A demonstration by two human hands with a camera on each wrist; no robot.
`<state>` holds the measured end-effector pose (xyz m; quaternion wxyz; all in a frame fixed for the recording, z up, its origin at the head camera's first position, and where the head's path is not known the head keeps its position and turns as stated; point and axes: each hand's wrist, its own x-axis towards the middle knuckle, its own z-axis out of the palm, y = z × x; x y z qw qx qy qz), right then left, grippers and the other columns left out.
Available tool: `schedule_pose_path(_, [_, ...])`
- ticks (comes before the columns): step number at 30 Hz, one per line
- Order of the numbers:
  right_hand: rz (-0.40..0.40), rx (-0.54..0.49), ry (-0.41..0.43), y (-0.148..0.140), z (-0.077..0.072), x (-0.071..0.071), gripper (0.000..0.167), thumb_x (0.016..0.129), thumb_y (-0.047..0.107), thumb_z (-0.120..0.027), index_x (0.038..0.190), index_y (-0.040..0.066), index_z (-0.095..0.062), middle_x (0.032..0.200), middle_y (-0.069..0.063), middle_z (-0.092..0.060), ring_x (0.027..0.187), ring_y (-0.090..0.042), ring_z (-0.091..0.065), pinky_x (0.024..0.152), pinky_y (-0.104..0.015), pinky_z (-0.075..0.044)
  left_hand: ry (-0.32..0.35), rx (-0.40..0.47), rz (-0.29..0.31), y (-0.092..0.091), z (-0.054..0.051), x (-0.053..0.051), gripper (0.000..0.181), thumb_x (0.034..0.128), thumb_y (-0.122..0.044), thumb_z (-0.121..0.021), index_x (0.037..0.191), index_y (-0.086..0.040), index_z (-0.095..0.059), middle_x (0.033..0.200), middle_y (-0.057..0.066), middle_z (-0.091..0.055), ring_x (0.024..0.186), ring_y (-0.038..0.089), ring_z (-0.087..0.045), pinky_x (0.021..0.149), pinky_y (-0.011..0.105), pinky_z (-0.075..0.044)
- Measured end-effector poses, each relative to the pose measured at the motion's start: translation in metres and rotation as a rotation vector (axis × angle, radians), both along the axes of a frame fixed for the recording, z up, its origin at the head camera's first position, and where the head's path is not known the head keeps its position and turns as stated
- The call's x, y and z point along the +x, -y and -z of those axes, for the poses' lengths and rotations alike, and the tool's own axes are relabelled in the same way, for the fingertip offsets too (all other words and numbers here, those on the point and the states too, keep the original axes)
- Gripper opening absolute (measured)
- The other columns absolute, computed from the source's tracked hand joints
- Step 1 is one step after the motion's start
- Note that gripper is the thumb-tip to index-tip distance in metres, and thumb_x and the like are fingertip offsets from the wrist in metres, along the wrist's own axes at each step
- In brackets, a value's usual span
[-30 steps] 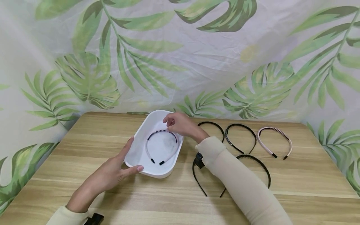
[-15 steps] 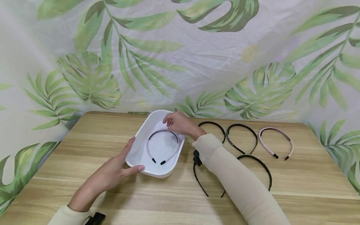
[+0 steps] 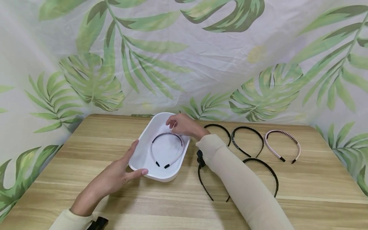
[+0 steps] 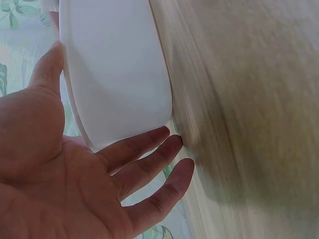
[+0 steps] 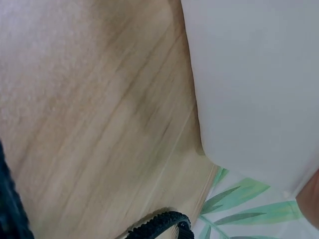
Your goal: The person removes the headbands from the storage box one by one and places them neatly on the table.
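Note:
A pale headband [image 3: 167, 133] with dark teeth and black tips lies in a white plastic bin [image 3: 156, 175], its open ends toward the person. My left hand [image 3: 118, 175] steadies the bin at its near left corner, thumb on the rim. In the left wrist view the fingers [image 4: 154, 164] lie fairly straight along the bin's end wall. My right hand [image 3: 184, 125] reaches over the bin's right rim, fingers curled, and appears to pinch the headband's arch; the contact itself is partly hidden. A bit of skin shows beyond the bin's wall in the right wrist view.
Right of the bin, several headbands lie on the wooden table [image 3: 161, 207]: a black one [image 3: 221, 126], another black one [image 3: 247, 128], a pink one [image 3: 283, 132] and dark ones [image 3: 270, 169] partly under the right sleeve [image 3: 238, 179]. A leaf-print cloth [image 3: 201, 64] hangs behind.
Both hands, the bin and the headband keep nearly the same places. The view has shifted very slightly.

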<state>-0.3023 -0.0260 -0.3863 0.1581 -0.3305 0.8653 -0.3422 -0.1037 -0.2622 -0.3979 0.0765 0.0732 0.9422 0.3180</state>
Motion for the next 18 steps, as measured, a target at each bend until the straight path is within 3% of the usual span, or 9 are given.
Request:
schedule_pose_path(8, [-0.059, 0.037, -0.017, -0.0003, 0.0006, -0.0038, 0.037, 0.091, -0.008, -0.062, 0.127, -0.003, -0.07, 0.12, -0.021, -0.074, 0.112, -0.027, -0.068, 0.088, -0.025, -0.055, -0.01, 0.009, 0.004, 0.0003, 0.0011, 0.0006, 0.11, 0.0959, -0.05, -0.073, 0.17, -0.016, 0.0, 0.149, 0.041, -0.049, 0.13, 0.049, -0.059, 0.106, 0.066, -0.047])
schedule_pose_path(18, [-0.068, 0.076, -0.055, 0.0006, 0.0018, -0.0023, 0.033, 0.092, -0.009, -0.061, 0.123, -0.004, -0.072, 0.116, -0.019, -0.074, 0.108, -0.026, -0.067, 0.086, -0.024, -0.054, -0.015, -0.003, 0.005, -0.0004, 0.001, 0.0008, 0.11, 0.096, -0.05, -0.073, 0.17, -0.015, 0.0, 0.149, 0.041, -0.049, 0.129, 0.049, -0.06, 0.105, 0.067, -0.047])
